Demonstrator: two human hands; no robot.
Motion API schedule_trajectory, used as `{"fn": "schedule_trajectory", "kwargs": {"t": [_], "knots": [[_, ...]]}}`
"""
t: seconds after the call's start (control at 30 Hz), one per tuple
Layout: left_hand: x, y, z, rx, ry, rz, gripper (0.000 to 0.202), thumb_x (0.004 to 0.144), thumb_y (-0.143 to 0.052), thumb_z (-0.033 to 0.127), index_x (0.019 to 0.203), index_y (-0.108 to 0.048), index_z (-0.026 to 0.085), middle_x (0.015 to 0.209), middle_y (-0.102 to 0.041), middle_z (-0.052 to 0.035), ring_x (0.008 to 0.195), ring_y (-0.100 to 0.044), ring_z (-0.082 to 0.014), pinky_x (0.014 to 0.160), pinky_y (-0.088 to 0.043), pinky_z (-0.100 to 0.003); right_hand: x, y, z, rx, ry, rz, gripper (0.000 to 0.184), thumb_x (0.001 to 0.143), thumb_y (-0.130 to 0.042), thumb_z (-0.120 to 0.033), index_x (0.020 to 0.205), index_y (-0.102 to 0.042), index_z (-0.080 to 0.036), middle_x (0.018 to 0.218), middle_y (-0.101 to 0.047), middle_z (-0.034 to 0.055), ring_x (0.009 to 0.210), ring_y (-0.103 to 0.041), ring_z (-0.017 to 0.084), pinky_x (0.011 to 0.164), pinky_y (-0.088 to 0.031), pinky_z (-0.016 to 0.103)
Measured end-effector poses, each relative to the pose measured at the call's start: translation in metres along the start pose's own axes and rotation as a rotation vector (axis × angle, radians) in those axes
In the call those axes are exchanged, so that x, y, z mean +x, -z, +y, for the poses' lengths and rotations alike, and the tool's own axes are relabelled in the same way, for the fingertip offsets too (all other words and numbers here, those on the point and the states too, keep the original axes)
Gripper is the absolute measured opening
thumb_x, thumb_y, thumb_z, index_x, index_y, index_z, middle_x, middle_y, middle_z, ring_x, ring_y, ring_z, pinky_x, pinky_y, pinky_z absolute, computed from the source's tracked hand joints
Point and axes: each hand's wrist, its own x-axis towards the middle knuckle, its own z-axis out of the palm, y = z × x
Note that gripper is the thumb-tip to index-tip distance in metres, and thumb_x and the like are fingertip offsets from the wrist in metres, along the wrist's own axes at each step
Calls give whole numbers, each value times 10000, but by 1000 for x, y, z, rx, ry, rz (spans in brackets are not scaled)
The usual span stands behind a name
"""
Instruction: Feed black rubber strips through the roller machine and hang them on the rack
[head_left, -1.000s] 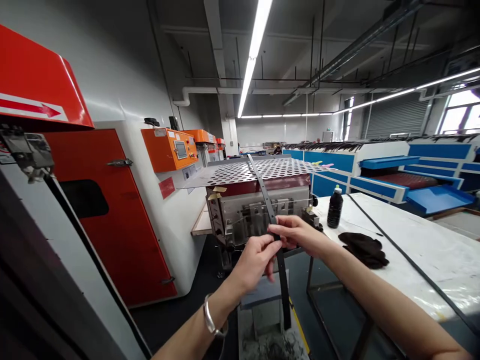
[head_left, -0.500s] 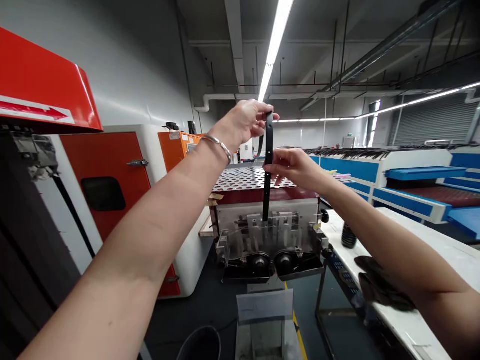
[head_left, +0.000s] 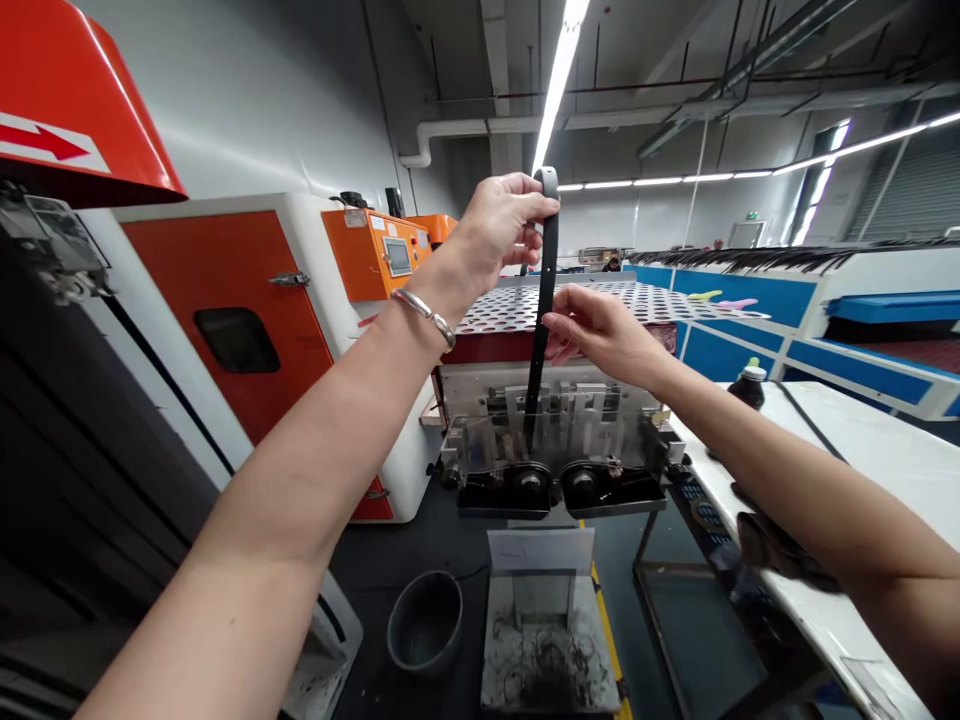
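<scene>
A narrow black strap (head_left: pixel 545 310) with a row of small holes hangs upright in front of me, and its lower end drops behind the clear guard of a machine (head_left: pixel 555 430). My left hand (head_left: pixel 500 228) is shut on the strap's top end, high above the machine. Lower down, my right hand (head_left: pixel 600 335) stays beside the strap with its fingers apart and their tips at its edge. The strap's lowest end is hidden by the guard. Below the guard sit two dark rollers (head_left: pixel 556 488).
A perforated metal sheet (head_left: pixel 600 305) tops the machine. To the left stand a red-doored cabinet (head_left: pixel 240 340) and an orange control box (head_left: pixel 379 255). A white table (head_left: pixel 885 460) on the right holds a dark bottle (head_left: pixel 750 388). A grey bowl (head_left: pixel 425 622) and a scrap-filled tray (head_left: pixel 547 660) sit below.
Over the last second my left hand has risen from low in front of the machine to high above it, carrying the strap upward. My view has tilted and shifted.
</scene>
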Motion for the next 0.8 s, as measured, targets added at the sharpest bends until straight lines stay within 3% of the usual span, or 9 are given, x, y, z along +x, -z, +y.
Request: {"fn": "schedule_trajectory", "kwargs": {"t": [0.33, 0.6, 0.8], "knots": [[-12, -5, -15, 215, 68, 113, 85, 820, -630, 192, 825, -545, 183, 649, -510, 19, 579, -528, -95, 566, -426, -250, -9, -17, 22, 59, -8, 16, 322, 848, -611, -518, 815, -468, -231, 698, -638, 4, 687, -683, 192, 643, -594, 347], [-15, 1, -16, 30, 28, 43, 144, 836, -580, 123, 769, -471, 190, 653, -477, 33, 519, -485, -74, 539, -403, -260, -11, -5, 18, -120, -6, 12, 268, 884, -567, -482, 806, -494, -235, 691, -653, 15, 680, -673, 200, 653, -561, 352], [-27, -3, -27, 202, 91, 108, 142, 798, -624, 137, 749, -499, 183, 666, -508, 14, 553, -515, -92, 542, -400, -263, -23, -4, 20, -261, -81, -56, 230, 888, -551, -436, 795, -506, -230, 649, -623, -5, 559, -596, 159, 505, -447, 269]]}}
